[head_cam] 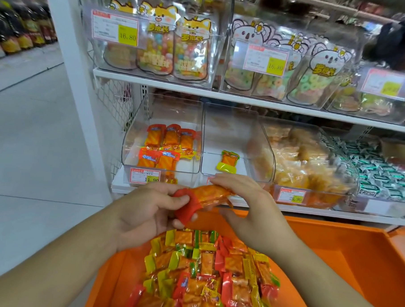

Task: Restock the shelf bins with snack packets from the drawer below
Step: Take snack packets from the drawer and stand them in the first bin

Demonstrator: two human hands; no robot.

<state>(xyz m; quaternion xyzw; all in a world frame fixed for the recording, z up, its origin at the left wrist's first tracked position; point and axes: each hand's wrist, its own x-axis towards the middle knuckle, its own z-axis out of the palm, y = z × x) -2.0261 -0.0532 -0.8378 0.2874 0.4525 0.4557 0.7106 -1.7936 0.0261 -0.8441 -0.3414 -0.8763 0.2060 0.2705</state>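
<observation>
Shop aisle: mid-frame bins [224,163] sit nearly bare, drawer [331,251] below full; left hand [148,211] and right hand [248,206] pinch one packet [209,193].

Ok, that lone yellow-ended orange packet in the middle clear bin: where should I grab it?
Pinch the yellow-ended orange packet at its flat yellow crimped end, coming from the front over the middle clear bin's low front lip. That end points toward you, and the packet lies flat with nothing near it.
</observation>
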